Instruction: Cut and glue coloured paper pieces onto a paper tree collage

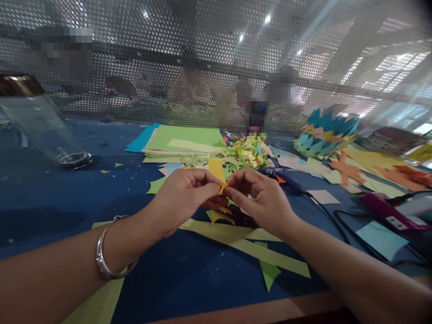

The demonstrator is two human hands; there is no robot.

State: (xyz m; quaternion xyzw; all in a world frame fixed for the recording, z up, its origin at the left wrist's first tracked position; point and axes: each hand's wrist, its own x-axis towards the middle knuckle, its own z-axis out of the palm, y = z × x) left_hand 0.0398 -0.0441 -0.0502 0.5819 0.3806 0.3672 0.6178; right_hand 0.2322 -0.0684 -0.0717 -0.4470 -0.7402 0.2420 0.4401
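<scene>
Both my hands meet at the middle of the view over a blue table. Between the fingertips of my left hand and my right hand is a small curled piece of yellow paper, pinched from both sides. Just behind it lies a flat yellow paper strip. Under my fingers are more yellow paper scraps and a dark object, partly hidden. Long pale-green strips cross the table below my hands, with a green scrap under one.
Behind my hands lie stacked coloured sheets and a heap of paper curls. A blue glue gun trails its cord rightward, near a purple power strip. A paper crown stands back right; a glass jar stands left.
</scene>
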